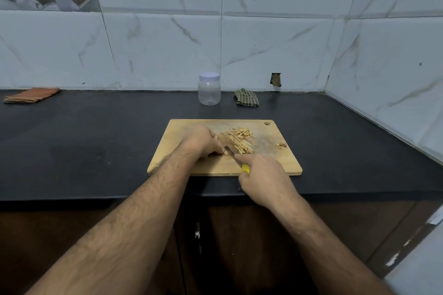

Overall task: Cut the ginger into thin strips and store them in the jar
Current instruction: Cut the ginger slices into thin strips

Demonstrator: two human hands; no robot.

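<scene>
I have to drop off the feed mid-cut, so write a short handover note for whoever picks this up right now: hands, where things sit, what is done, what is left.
Left hand: fingers curled, pinning a small ginger piece on the cutting board.
Right hand: grips the yellow-handled knife, forefinger along the spine, blade at the ginger piece.
Cut strips lie piled on the board right of the blade; a few scraps sit further right.
Jar stands behind the board on the counter, lid on, looks empty.
Done: most ginger cut into strips.
Left: finish the last piece, open the jar, move the strips in, close it.
</scene>
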